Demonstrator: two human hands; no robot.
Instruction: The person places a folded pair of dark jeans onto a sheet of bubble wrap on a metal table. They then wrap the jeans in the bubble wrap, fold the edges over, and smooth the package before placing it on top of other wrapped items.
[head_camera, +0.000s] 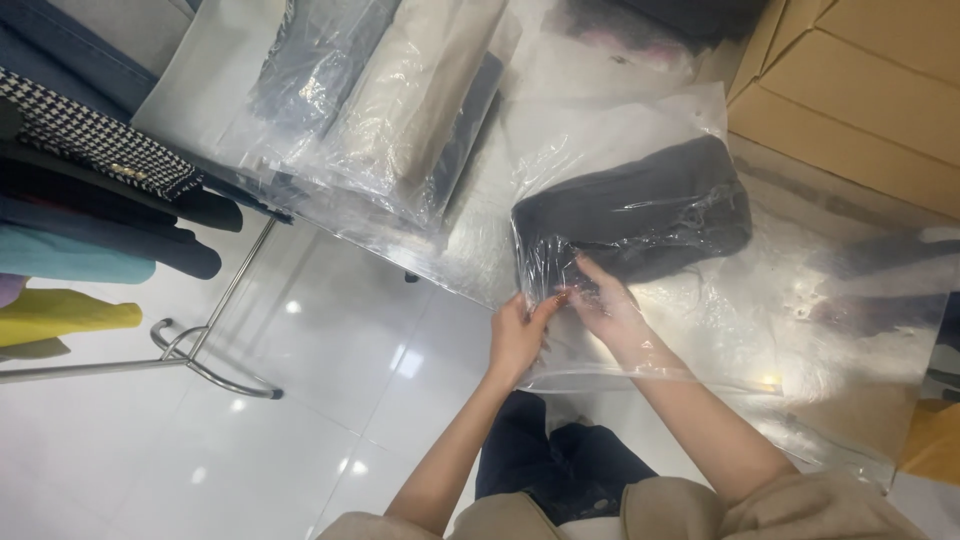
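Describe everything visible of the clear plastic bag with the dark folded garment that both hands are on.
The clear plastic bag is glossy, crinkled and see-through, lying flat on a shiny table top. Inside sits a black folded garment, bunched toward the bag's upper half. The bag's near end hangs over the table edge. The left hand pinches that end from outside; the right hand is pushed inside the opening, film draped over its wrist, fingertips reaching the garment.

I see a clear plastic bag (640, 200) mid-frame holding a folded black garment, its open end toward me. Upper left: more clear bags overlapping, one with dark cloth (310, 70), one with beige cloth (420, 100). Top right: tan cardboard boxes (860, 90), stacked edges showing.
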